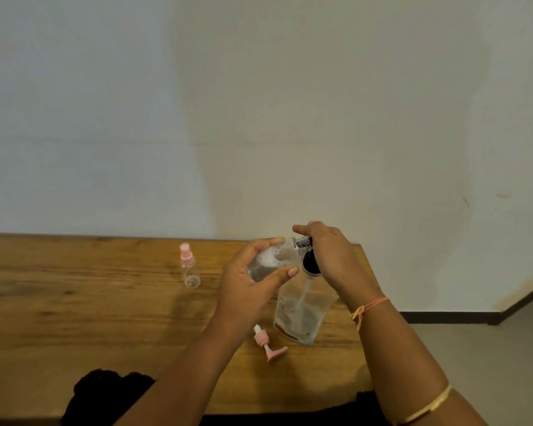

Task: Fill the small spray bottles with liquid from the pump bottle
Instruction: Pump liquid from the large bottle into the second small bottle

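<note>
Pouch (pixel 299 315) beneath left hand (pixel 243 290) gripping tilted bottle (pixel 268 262), right hand (pixel 336 259) gripping funnel (pixel 310 264); pump head (pixel 270 344) beside.

- A plain indoor room, most likely in a home rather than a workplace.
- A bare, pale painted wall (pixel 290 118) carries faint stains and scuffs.
- A wooden table (pixel 74 302) with strong grain stands against that wall.
- A dark skirting (pixel 443 317) runs along a pale grey floor (pixel 490 364) at the right.
</note>
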{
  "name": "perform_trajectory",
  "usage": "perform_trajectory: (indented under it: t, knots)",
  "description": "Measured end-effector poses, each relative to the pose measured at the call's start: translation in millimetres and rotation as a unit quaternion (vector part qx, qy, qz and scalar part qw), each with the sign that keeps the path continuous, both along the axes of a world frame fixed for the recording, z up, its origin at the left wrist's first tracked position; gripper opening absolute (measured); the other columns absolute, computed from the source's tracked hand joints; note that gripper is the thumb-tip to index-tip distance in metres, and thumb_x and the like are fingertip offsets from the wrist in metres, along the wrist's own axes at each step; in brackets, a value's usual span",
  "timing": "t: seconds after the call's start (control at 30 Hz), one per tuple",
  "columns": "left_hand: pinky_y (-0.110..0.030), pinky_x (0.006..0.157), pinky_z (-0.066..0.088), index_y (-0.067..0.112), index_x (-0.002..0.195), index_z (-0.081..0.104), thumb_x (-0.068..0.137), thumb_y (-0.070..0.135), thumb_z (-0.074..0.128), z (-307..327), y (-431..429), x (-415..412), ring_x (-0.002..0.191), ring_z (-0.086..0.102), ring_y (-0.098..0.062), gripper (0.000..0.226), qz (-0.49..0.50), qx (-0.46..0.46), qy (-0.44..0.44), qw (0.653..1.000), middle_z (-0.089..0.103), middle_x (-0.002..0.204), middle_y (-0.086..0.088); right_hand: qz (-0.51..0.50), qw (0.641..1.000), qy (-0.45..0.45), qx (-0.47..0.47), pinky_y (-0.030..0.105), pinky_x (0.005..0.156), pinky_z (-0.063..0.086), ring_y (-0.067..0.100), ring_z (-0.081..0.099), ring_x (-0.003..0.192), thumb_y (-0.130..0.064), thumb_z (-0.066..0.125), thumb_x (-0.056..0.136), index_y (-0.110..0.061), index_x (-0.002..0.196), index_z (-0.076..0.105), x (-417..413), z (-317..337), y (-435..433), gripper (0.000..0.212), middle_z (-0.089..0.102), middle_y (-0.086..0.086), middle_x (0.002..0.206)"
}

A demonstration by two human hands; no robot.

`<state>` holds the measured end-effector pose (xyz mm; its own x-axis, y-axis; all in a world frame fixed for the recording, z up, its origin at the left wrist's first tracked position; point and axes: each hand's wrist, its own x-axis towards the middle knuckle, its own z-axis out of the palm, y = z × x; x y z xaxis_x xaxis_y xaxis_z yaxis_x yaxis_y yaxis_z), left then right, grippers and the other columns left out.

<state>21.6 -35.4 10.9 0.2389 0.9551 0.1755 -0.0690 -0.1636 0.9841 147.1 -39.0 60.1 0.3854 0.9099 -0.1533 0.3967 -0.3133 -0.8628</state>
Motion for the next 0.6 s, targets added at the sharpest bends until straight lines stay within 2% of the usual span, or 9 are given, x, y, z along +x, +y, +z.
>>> perform_trajectory:
  t: [0.07, 0.17, 0.3, 0.4, 0.5, 0.6]
  knots:
    - [-0.028, 0.079, 0.056, 0.035, 0.097, 0.063, 0.056, 0.032, 0.073, 0.6, 0.5, 0.2, 0.099, 0.063, -0.010, 0.042, 0.003, 0.003, -0.002, 1.000, 0.066, 0.105, 0.006, 0.005, 1.000, -0.012, 0.004, 0.044, 0.110, 0.027, 0.019, 0.041, 0.127, -0.029, 0.028, 0.098, -0.024, 0.120, 0.062, 1.1, 2.9, 1.0, 0.041, 0.048, -0.002, 0.138]
    - [-0.031, 0.081, 0.056, 0.035, 0.096, 0.063, 0.056, 0.032, 0.073, 0.4, 1.1, 2.0, 0.100, 0.063, -0.012, 0.041, 0.006, -0.001, -0.010, 1.000, 0.066, 0.104, 0.005, 0.011, 1.000, -0.011, -0.004, 0.036, 0.104, 0.029, 0.018, 0.043, 0.122, -0.029, 0.028, 0.098, -0.023, 0.121, 0.063, 5.1, 3.4, 2.7, 0.042, 0.052, -0.007, 0.125]
    - [-0.027, 0.079, 0.056, 0.034, 0.096, 0.063, 0.065, 0.018, 0.077, -4.2, 3.9, 3.2, 0.098, 0.064, -0.010, 0.038, 0.007, -0.001, 0.004, 1.000, 0.067, 0.103, 0.006, -0.013, 1.000, -0.002, -0.010, 0.052, 0.109, 0.026, 0.025, 0.045, 0.122, -0.026, 0.026, 0.096, -0.022, 0.113, 0.065, 2.2, -5.3, 6.2, 0.043, 0.053, 0.003, 0.133]
    - [-0.025, 0.076, 0.056, 0.034, 0.096, 0.063, 0.067, 0.013, 0.077, -5.5, 3.6, 1.9, 0.095, 0.065, -0.010, 0.039, 0.006, -0.001, 0.010, 1.000, 0.067, 0.101, 0.007, -0.012, 1.000, -0.004, -0.002, 0.054, 0.109, 0.026, 0.026, 0.044, 0.124, -0.024, 0.025, 0.096, -0.023, 0.112, 0.065, 0.8, -9.1, 3.8, 0.043, 0.052, 0.005, 0.135]
    - [-0.025, 0.078, 0.056, 0.034, 0.096, 0.062, 0.064, 0.019, 0.077, -2.9, 1.2, 1.1, 0.098, 0.063, -0.008, 0.038, 0.009, 0.006, 0.007, 1.000, 0.066, 0.102, 0.010, -0.014, 1.000, 0.017, 0.008, 0.049, 0.109, 0.028, 0.024, 0.046, 0.121, -0.027, 0.025, 0.096, -0.025, 0.109, 0.065, 0.1, -7.6, 3.9, 0.042, 0.053, 0.004, 0.134]
    - [-0.032, 0.083, 0.055, 0.037, 0.096, 0.062, 0.058, 0.033, 0.074, -0.5, 0.0, 0.2, 0.102, 0.061, -0.009, 0.040, 0.014, 0.014, 0.006, 1.000, 0.066, 0.104, 0.010, -0.005, 1.000, 0.017, 0.012, 0.047, 0.109, 0.030, 0.021, 0.046, 0.122, -0.028, 0.028, 0.096, -0.024, 0.115, 0.065, 0.7, -4.5, 5.7, 0.042, 0.053, 0.001, 0.135]
